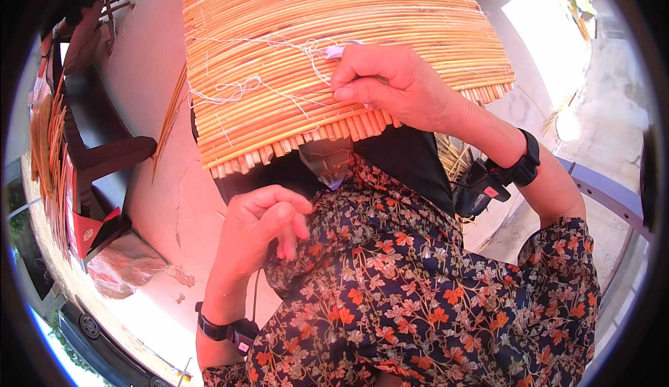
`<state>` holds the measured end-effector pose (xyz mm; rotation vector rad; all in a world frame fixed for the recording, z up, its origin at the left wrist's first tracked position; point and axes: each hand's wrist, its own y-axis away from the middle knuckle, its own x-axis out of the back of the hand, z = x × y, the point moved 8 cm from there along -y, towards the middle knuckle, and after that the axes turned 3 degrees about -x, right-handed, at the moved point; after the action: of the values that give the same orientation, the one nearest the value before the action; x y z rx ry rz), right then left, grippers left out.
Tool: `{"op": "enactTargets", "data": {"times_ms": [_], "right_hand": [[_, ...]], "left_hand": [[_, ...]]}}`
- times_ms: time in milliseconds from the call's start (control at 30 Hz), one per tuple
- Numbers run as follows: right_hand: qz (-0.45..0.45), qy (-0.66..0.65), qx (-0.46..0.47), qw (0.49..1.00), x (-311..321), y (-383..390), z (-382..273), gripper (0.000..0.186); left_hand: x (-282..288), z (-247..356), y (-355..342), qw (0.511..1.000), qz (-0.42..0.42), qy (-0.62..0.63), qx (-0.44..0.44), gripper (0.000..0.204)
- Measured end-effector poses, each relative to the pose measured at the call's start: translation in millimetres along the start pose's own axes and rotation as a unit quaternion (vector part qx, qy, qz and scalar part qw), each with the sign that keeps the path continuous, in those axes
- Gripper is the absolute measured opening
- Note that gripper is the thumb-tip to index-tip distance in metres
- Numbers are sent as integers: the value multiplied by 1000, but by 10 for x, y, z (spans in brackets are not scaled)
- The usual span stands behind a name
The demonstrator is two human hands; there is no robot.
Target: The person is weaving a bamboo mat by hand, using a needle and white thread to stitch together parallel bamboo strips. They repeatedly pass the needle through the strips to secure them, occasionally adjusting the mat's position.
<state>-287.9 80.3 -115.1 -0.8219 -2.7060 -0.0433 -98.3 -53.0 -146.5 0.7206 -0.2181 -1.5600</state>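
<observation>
A mat of thin golden stalks (334,18), laid side by side and bound with stitches, lies across my lap with its cut ends toward me. Over its near part, my right hand (404,84) is closed in a pinch, with white thread (240,89) running to its fingertips. The thread sprawls in loose loops on the mat. A small pale lilac piece (336,50) shows beside the right knuckles, partly hidden. In front of my chest, below the mat's near edge, my left hand (268,223) is raised with curled fingers; whatever it pinches is too small to make out.
On the left stands a dark bench (104,143) with a bundle of dry stalks (49,136) beside it. A reddish stone (125,265) sits on the pale floor (167,199). More loose stalks (453,157) show under my right forearm. A grey metal bar (606,195) is at right.
</observation>
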Motion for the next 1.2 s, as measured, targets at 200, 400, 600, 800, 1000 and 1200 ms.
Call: {"op": "enactTargets", "data": {"times_ms": [200,400,600,800,1000,1200], "right_hand": [[-41,157,-14,987,-88,79,-124,11],[-36,173,15,984,-77,63,-115,9],[-34,144,23,989,-87,50,-258,10],[-66,155,-22,985,-138,31,-258,11],[-118,203,-43,971,-169,-29,-341,12],[-137,201,-79,967,-171,-60,-360,13]], "left_hand": [[23,-111,-497,967,105,197,-124,59],[1,-60,-715,966,149,189,-96,33],[3,16,-573,970,169,157,-79,31],[-23,40,-562,969,158,172,-77,32],[-28,7,-564,970,153,177,-64,31],[-31,7,-551,970,159,173,-69,30]]}}
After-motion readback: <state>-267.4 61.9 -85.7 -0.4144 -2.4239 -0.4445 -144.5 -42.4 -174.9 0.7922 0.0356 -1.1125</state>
